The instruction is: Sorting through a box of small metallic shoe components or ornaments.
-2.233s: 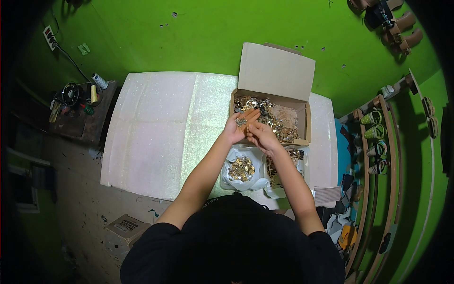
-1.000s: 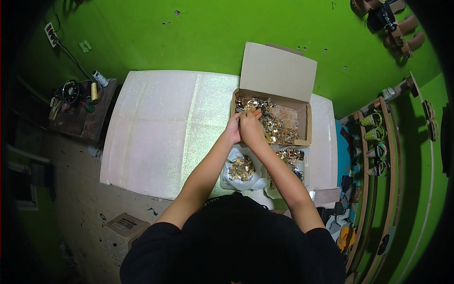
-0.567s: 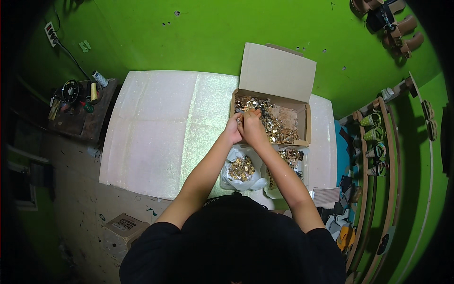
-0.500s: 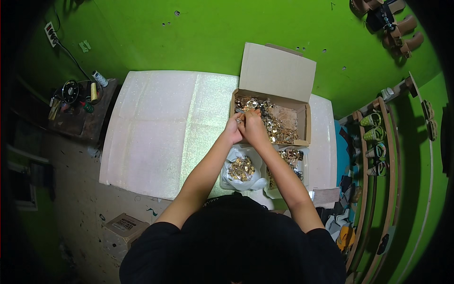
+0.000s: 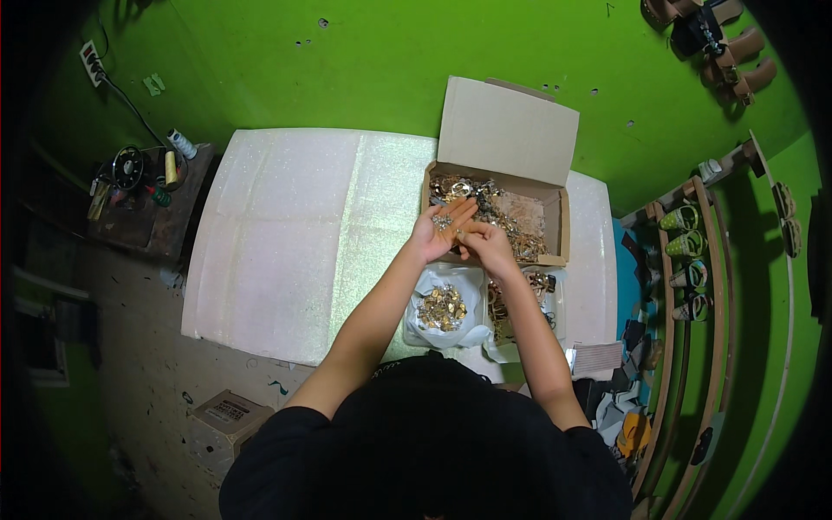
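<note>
So the left hand (image 5: 440, 230) is open, palm up, right at the near edge of the cardboard box (image 5: 555, 217), with a few small metal bits (image 5: 444, 222) sitting in the palm. The right hand (image 5: 487, 244) is just beside it, fingers curled in toward that palm, touching or nearly touching it; can't tell if it's actually pinching one of the bits, too small to see. The box is full of the same goldish metal pieces, flap standing up at the back. Just below the hands, nearer the person, there's a white bag (image 5: 444, 305) holding a little pile of the pieces, and a clear tray (image 5: 530, 299) right of it with more. Everything sits on the right side of a white tabletop (image 5: 286, 234). Off to the left there's a dark side table (image 5: 143, 204) with thread spools, and shoe racks (image 5: 693, 260) on the right against the green wall.
</note>
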`<state>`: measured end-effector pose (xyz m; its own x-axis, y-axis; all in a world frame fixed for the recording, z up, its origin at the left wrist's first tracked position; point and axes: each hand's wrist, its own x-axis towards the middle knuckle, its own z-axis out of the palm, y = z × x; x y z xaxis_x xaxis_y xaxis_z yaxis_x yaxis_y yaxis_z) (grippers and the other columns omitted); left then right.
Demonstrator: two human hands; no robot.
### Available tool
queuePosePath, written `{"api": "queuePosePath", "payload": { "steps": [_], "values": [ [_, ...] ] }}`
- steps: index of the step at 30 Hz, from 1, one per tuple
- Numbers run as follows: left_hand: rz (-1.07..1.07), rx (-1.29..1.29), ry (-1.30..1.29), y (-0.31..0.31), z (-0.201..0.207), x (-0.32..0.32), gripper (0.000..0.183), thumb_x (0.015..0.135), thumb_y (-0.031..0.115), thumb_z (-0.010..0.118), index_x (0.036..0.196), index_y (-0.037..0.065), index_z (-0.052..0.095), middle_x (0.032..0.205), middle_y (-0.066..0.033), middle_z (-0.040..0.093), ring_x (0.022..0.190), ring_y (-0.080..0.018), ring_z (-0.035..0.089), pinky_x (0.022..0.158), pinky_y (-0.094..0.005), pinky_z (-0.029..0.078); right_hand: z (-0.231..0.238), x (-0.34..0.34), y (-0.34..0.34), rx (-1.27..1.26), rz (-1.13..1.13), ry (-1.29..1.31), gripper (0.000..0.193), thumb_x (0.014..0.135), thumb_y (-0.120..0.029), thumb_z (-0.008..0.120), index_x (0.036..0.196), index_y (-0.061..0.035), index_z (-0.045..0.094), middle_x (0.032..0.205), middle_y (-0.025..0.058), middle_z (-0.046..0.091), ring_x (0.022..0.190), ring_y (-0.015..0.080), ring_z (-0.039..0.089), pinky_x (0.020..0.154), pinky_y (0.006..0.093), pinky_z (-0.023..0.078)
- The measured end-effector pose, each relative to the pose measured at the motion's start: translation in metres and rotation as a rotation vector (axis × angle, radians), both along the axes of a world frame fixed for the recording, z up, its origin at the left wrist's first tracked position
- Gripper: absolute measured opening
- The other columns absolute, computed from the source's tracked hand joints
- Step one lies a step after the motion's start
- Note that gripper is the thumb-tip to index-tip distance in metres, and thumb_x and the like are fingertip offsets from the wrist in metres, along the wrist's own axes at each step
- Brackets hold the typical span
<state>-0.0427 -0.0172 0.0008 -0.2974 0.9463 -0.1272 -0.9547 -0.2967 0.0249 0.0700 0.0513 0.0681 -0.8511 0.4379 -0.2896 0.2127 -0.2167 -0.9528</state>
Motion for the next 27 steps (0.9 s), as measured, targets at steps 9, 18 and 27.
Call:
{"api": "queuePosePath", "payload": {
  "steps": [9,18,27],
  "values": [
    [-0.007,0.079,-0.101,-0.002,-0.001,-0.001,0.044,0.089,0.024,0.017,0.119,-0.004,0.035,0.126,-0.0185,0.036,0.119,-0.0290,0.033,0.096,-0.0391,0.033,-0.010,0.043,-0.012,0.066,0.273,-0.088,0.011,0.069,0.000,0.055,0.080,0.0027,0.054,0.060,0.0024,0.053,0.052,0.0065,0.049,0.050,0.0196,0.040],
    [-0.013,0.089,-0.129,-0.001,-0.003,0.000,0.044,0.090,0.025,0.017,0.118,-0.004,0.035,0.127,-0.0187,0.035,0.120,-0.0292,0.031,0.095,-0.0405,0.033,-0.020,0.049,-0.011,0.300,0.353,-0.124,0.011,0.068,0.001,0.055,0.079,0.0015,0.055,0.065,0.0000,0.054,0.058,0.0034,0.046,0.052,0.0179,0.039],
    [0.000,0.074,-0.095,-0.001,-0.002,0.000,0.049,0.090,0.028,0.014,0.116,-0.005,0.038,0.123,-0.0189,0.039,0.117,-0.0292,0.036,0.092,-0.0382,0.038,-0.001,0.036,-0.009,0.618,0.406,-0.151,0.013,0.069,-0.009,0.059,0.078,0.0002,0.057,0.069,0.0028,0.056,0.061,0.0094,0.049,0.057,0.0242,0.041]
  ]
}}
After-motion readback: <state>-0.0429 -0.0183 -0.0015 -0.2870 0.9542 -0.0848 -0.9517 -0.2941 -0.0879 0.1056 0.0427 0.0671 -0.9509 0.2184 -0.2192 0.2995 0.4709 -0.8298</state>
